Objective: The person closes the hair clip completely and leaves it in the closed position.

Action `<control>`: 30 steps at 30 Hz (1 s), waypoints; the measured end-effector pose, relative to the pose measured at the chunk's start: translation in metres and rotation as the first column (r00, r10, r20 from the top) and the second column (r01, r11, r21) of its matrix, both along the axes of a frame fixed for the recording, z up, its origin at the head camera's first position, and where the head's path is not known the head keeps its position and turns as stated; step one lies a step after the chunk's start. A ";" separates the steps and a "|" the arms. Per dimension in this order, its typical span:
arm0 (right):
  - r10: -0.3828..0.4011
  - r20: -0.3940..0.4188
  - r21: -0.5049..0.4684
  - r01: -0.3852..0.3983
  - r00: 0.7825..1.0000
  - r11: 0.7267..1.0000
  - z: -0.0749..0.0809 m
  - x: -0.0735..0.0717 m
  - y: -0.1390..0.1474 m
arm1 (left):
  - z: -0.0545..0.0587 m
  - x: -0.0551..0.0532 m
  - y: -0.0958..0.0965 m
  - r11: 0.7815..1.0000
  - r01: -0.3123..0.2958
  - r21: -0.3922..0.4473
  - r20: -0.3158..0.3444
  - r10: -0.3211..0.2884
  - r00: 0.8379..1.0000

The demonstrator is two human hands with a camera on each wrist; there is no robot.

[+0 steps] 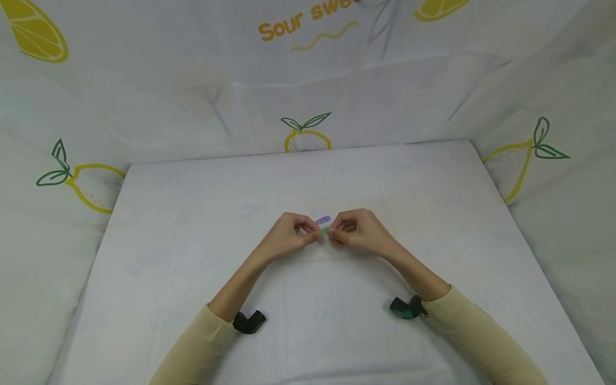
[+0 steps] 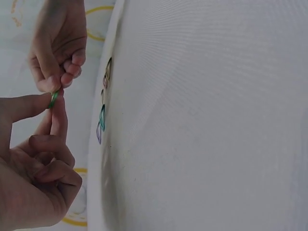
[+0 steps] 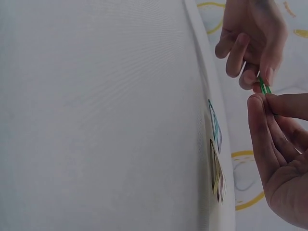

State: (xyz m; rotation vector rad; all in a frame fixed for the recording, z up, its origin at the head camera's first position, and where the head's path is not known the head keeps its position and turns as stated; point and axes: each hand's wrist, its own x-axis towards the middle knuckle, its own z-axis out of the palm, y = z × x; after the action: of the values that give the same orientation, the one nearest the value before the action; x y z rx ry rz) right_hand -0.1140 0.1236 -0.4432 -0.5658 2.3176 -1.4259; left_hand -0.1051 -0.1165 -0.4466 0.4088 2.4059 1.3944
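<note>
A small green hair clip (image 1: 324,230) is held up between the two hands, over the white table. My left hand (image 1: 292,234) pinches one end of it between thumb and fingertips. At the other end, my right hand (image 1: 360,231) pinches it too, its thumb against the index finger. The right wrist view shows the green clip's two thin arms between the fingers, its ends hidden by the fingertips. Just behind the hands lies a purple drop-shaped hair clip (image 1: 323,220). In the left wrist view a teal clip (image 2: 102,118) lies beside it on the table.
Several more clips, among them a yellowish clip (image 3: 215,168), lie close together on the white table cover (image 1: 337,331). Lemon-printed white cloth (image 1: 192,107) hangs behind and at both sides. A dark wrist camera mount (image 1: 249,322) sticks out below each forearm.
</note>
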 end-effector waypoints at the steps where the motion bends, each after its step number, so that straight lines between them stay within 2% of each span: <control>1: -0.003 -0.003 -0.003 0.003 1.000 1.000 -0.001 0.000 0.001 | -0.001 0.000 0.000 1.000 -0.001 0.006 0.010 0.001 1.000; 7: -0.010 -0.010 -0.030 0.010 1.000 0.999 0.000 0.000 0.003 | -0.001 0.000 0.003 0.999 -0.011 0.051 0.076 0.007 0.997; 12: -0.017 -0.004 -0.035 0.017 1.000 0.999 0.003 0.001 0.004 | -0.001 0.000 0.002 0.997 -0.010 0.078 0.104 0.002 0.995; 22: -0.002 -0.024 -0.030 0.002 1.000 1.000 0.006 0.001 0.006 | -0.003 0.000 -0.001 0.995 -0.034 0.094 0.124 0.022 0.992; 30: 0.009 0.002 -0.035 -0.009 1.000 0.999 0.005 0.002 0.007 | -0.004 0.001 -0.002 0.993 -0.043 0.114 0.119 0.029 0.992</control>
State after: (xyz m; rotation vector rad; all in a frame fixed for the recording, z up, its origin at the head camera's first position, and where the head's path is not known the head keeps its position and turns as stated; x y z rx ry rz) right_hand -0.1123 0.1310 -0.4380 -0.5830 2.2899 -1.4649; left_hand -0.1037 -0.1181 -0.4509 0.3040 2.2562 1.5357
